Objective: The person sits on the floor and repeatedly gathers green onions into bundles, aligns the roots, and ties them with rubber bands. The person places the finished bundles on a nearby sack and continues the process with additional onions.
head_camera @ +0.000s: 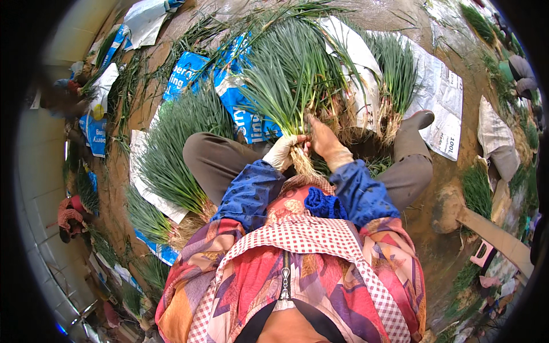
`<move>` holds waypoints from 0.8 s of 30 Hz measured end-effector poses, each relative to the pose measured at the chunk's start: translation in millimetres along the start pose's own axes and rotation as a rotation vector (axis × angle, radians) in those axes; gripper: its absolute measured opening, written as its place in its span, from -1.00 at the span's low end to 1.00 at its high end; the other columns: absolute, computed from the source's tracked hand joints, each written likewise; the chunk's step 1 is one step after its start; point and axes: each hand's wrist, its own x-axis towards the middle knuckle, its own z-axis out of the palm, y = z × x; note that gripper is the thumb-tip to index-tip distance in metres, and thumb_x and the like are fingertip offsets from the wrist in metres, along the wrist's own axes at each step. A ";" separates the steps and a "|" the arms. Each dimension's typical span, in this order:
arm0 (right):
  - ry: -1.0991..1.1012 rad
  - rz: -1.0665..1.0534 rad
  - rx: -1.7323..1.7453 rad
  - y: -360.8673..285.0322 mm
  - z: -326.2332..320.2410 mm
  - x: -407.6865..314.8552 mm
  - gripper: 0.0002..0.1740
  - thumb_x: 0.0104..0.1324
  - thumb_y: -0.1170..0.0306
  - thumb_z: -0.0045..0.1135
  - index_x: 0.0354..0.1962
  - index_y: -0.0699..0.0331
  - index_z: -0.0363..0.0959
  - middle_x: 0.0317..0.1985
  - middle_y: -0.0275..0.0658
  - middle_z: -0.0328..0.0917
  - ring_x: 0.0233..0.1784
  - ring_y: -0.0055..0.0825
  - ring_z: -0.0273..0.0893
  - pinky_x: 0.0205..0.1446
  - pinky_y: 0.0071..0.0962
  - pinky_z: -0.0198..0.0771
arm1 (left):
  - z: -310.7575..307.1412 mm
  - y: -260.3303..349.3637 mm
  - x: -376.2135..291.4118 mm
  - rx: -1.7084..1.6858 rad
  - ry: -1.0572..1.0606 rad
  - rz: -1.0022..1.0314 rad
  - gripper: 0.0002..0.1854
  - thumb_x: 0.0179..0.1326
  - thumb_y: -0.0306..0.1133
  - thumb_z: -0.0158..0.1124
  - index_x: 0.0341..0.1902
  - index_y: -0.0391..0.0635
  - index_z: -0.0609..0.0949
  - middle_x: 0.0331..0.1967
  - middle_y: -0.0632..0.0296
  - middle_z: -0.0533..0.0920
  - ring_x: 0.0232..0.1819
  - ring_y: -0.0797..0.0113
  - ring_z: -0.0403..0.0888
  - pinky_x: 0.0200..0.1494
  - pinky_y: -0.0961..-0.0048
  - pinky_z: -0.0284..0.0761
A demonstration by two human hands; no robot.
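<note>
My left hand [282, 151], in a pale glove, grips a bunch of green onions [288, 100] just above its whitish roots, between my knees. My right hand [321, 139] is at the right side of the same bunch, its fingers raised by the stems; whether they grip it is partly hidden. The roots point down toward my apron [291, 233] and the green leaves fan away from me. More green onions lie right behind the bunch. A large pile of green onions [176, 154] rests at my left, and a smaller pile [396, 70] lies at the right by my boot.
Blue and white plastic sacks [246, 111] and a white sack [441, 103] lie on the wet brown floor. At the right are a stuffed pale sack [497, 137] and a pink stool [482, 253]. Other people work along both sides, one in red checks [70, 216] at the left.
</note>
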 end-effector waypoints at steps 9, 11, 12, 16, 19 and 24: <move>0.042 0.286 -0.268 -21.3 -87.0 -9.3 -0.58 0.44 0.03 -0.18 -0.20 0.19 0.47 -0.68 -0.43 0.32 -0.72 -0.49 0.28 -0.67 -0.43 0.18 | 26.1 51.1 -33.3 -0.158 -0.151 0.215 -0.84 0.23 -0.46 0.22 -0.15 -0.13 0.48 -0.55 0.39 0.39 -0.51 0.50 0.38 -0.34 0.52 0.46; 0.039 -0.083 -1.634 5.6 -91.1 -22.6 -0.44 0.37 -0.07 -0.12 -0.16 0.30 0.51 -0.42 -0.12 0.61 -0.37 -0.15 0.60 -0.31 -0.17 0.46 | 44.8 72.1 -39.7 -0.207 -0.065 0.351 -0.86 0.30 -0.39 0.19 -0.13 -0.09 0.48 -0.57 0.43 0.29 -0.51 0.52 0.28 -0.31 0.47 0.39; 0.068 0.075 -1.650 -10.4 -70.5 -18.7 -0.34 0.31 -0.15 -0.09 -0.13 0.35 0.52 -0.17 0.05 0.60 -0.04 0.00 0.56 0.04 -0.10 0.41 | 49.2 81.9 -41.5 -0.205 -0.059 0.343 -0.87 0.35 -0.32 0.14 -0.13 -0.08 0.49 -0.59 0.43 0.26 -0.53 0.52 0.25 -0.29 0.43 0.33; 0.368 0.075 -1.466 -47.2 -1.8 25.5 -0.39 0.29 -0.14 -0.06 -0.14 0.28 0.54 -0.19 0.07 0.59 -0.08 -0.01 0.57 -0.01 -0.14 0.43 | 43.4 84.7 -22.9 -0.141 0.093 0.343 -0.85 0.28 -0.38 0.23 -0.14 -0.09 0.50 -0.57 0.41 0.36 -0.55 0.49 0.36 -0.35 0.44 0.37; 0.345 0.040 -1.450 -42.7 -10.0 60.5 -0.50 0.33 -0.03 -0.09 -0.17 0.22 0.53 -0.22 0.04 0.59 -0.12 -0.05 0.57 -0.06 -0.13 0.43 | 28.6 74.0 -10.4 -0.042 0.076 0.228 -0.83 0.25 -0.45 0.17 -0.09 -0.11 0.49 -0.33 0.22 0.57 -0.48 0.44 0.46 -0.36 0.46 0.47; 0.257 -0.346 -1.489 -37.6 11.7 6.5 -0.59 0.39 0.08 -0.13 -0.18 0.26 0.48 -0.33 -0.05 0.57 -0.23 -0.06 0.56 -0.13 -0.17 0.45 | 22.4 57.0 3.2 0.093 0.004 0.191 -0.69 0.28 -0.45 0.14 0.08 -0.20 0.46 0.00 0.04 0.61 -0.30 0.41 0.59 -0.27 0.43 0.58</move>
